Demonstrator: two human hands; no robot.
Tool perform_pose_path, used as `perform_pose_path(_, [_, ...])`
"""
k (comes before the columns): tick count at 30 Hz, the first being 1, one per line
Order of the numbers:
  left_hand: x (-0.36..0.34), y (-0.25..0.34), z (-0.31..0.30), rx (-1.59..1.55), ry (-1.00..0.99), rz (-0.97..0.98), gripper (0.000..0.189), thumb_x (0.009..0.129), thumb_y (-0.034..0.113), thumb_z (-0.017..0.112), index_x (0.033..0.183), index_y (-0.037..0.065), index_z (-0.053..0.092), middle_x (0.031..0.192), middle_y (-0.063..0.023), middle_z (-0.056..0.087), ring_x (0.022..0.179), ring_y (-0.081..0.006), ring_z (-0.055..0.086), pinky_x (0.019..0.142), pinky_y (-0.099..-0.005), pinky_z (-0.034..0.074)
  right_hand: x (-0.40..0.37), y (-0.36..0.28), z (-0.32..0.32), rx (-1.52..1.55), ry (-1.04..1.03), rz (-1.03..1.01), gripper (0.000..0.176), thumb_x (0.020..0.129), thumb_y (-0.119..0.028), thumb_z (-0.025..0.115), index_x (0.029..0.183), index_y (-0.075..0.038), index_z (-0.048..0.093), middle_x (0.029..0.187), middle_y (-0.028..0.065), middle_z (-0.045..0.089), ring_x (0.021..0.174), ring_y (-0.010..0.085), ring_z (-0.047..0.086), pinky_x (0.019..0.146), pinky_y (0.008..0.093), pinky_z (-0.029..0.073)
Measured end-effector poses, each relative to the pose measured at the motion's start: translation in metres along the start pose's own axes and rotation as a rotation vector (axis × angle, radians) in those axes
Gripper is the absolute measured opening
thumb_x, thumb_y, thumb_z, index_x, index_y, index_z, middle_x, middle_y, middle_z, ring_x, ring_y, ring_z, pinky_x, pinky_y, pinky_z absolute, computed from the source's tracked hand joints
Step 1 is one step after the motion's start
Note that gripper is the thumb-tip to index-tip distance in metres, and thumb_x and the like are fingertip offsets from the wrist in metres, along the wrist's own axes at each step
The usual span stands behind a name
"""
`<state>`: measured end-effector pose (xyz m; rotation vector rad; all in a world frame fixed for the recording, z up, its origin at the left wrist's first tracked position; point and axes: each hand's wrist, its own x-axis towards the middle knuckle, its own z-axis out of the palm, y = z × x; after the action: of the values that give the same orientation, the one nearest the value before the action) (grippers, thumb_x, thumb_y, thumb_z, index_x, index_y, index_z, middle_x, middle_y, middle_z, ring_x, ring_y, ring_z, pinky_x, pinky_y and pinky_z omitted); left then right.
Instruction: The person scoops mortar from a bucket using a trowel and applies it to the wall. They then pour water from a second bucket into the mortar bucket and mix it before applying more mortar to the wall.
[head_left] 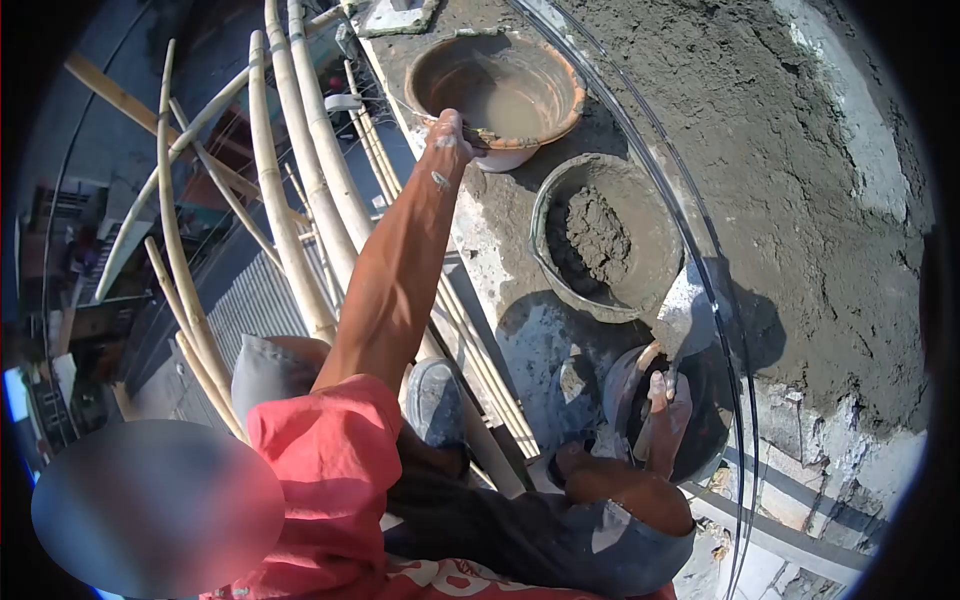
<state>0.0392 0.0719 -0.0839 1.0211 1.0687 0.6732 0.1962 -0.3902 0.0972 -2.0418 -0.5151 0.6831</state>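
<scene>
My left hand [450, 138] is closed on the near rim of an orange-brown basin [572, 90], which holds murky water and has mortar smeared inside. Splashes of mortar mark the hand and wrist. Lower down, my right hand [660, 408] is wrapped round the handle of a trowel [686, 300], its pale blade pointing up toward a second basin. That mortar-crusted basin [545, 235] stands between the two hands with a heap of wet grey mortar [597, 235] in it. A dark bucket [712, 440] sits beneath and beside my right hand, partly covered by it.
Black cables [655, 150] run down in front of the rough mortared wall [780, 190]. Bamboo poles [285, 200] stand on the left above a drop, with a corrugated roof [225, 290] below. My shod foot [435, 405] is by the mortar-spattered ledge [480, 240].
</scene>
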Motion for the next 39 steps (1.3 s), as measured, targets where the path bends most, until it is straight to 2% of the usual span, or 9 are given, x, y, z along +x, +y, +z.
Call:
perform_pose_path(1, [0.034, -0.033, -0.022, 0.288, -0.070, 0.208, 0.033, 0.078, 0.011, 0.059, 0.103, -0.007, 0.048, 0.099, -0.0257, 0.056, 0.091, -0.0343, 0.058, 0.077, -0.0523, 0.050, 0.001, 0.003, -0.001, 0.009, -0.005, 0.006, 0.016, 0.087, -0.020, 0.056, 0.081, -0.006, 0.049, 0.061, -0.0047, 0.041, 0.051, 0.0034, 0.035, 0.044, 0.0204, 0.028])
perform_pose_path(2, [-0.014, 0.035, 0.009, -0.479, 0.259, -0.296, 0.018, 0.081, 0.005, 0.046, 0.092, -0.008, 0.053, 0.088, -0.0233, 0.060, 0.083, -0.0336, 0.062, 0.076, -0.0469, 0.052, 0.003, 0.006, -0.001, 0.002, -0.006, 0.054, 0.016, 0.086, -0.020, 0.056, 0.081, -0.006, 0.049, 0.061, -0.0048, 0.041, 0.052, 0.0032, 0.035, 0.044, 0.0202, 0.028])
perform_pose_path(7, [-0.018, 0.076, 0.003, -0.217, 0.177, -0.294, 0.014, 0.078, 0.004, 0.043, 0.080, -0.009, 0.051, 0.076, -0.0244, 0.058, 0.077, -0.0384, 0.061, 0.072, -0.0507, 0.054, 0.003, -0.009, -0.003, 0.179, -0.054, 0.154, 0.018, 0.086, -0.022, 0.058, 0.081, -0.006, 0.050, 0.061, -0.0045, 0.041, 0.053, 0.0032, 0.037, 0.045, 0.0199, 0.029])
perform_pose_path(9, [0.026, 0.034, -0.035, 0.617, -0.131, 0.710, 0.011, 0.075, 0.002, 0.048, 0.080, -0.008, 0.051, 0.073, -0.0237, 0.058, 0.075, -0.0364, 0.062, 0.070, -0.0483, 0.055, 0.004, -0.016, -0.010, 0.116, -0.088, 0.194, 0.020, 0.086, -0.022, 0.057, 0.082, -0.003, 0.051, 0.063, -0.0040, 0.042, 0.055, 0.0039, 0.039, 0.047, 0.0210, 0.032])
perform_pose_path(11, [0.010, 0.057, -0.034, 0.723, -0.154, 0.941, 0.012, 0.072, 0.002, 0.054, 0.081, -0.005, 0.053, 0.076, -0.0193, 0.057, 0.076, -0.0325, 0.062, 0.066, -0.0426, 0.056, 0.010, -0.004, -0.022, -0.033, -0.055, 0.062, 0.020, 0.086, -0.021, 0.056, 0.085, -0.002, 0.052, 0.063, -0.0025, 0.044, 0.055, 0.0046, 0.040, 0.048, 0.0217, 0.033])
perform_pose_path(13, [-0.059, 0.132, 0.020, -0.005, 0.202, -0.105, 0.012, 0.072, 0.002, 0.054, 0.082, -0.004, 0.052, 0.077, -0.0136, 0.053, 0.071, -0.0282, 0.060, 0.061, -0.0404, 0.055, 0.014, -0.001, -0.028, -0.174, -0.004, -0.062, 0.021, 0.086, -0.021, 0.056, 0.088, 0.000, 0.052, 0.064, -0.0009, 0.045, 0.056, 0.0052, 0.040, 0.049, 0.0225, 0.034])
perform_pose_path(19, [-0.084, 0.140, 0.042, -0.017, 0.145, 0.181, 0.025, 0.066, -0.001, 0.052, 0.091, -0.003, 0.048, 0.075, -0.0118, 0.052, 0.058, -0.0226, 0.053, 0.051, -0.0364, 0.049, 0.034, -0.021, -0.018, -0.285, 0.041, -0.226, 0.024, 0.086, -0.017, 0.055, 0.102, 0.000, 0.056, 0.079, 0.0037, 0.056, 0.070, 0.0092, 0.049, 0.064, 0.0243, 0.041])
perform_pose_path(24, [-0.099, 0.133, 0.061, -0.024, 0.056, 0.346, 0.027, 0.066, 0.003, 0.055, 0.092, -0.001, 0.050, 0.076, -0.0070, 0.053, 0.064, -0.0161, 0.050, 0.055, -0.0284, 0.044, 0.059, -0.031, -0.001, -0.611, 0.236, -0.360, 0.034, 0.085, -0.028, 0.057, 0.105, -0.001, 0.056, 0.086, 0.0200, 0.061, 0.083, 0.0362, 0.060, 0.072, 0.0364, 0.046])
perform_pose_path(39, [-0.136, 0.139, 0.093, 0.155, -0.216, 0.569, 0.038, 0.074, 0.011, 0.052, 0.109, -0.004, 0.047, 0.086, -0.0033, 0.054, 0.074, -0.0103, 0.047, 0.067, -0.0240, 0.041, 0.051, -0.040, 0.009, -0.436, 0.139, -0.199, 0.029, 0.086, -0.024, 0.056, 0.103, -0.001, 0.055, 0.096, 0.0178, 0.060, 0.087, 0.0308, 0.060, 0.075, 0.0372, 0.046])
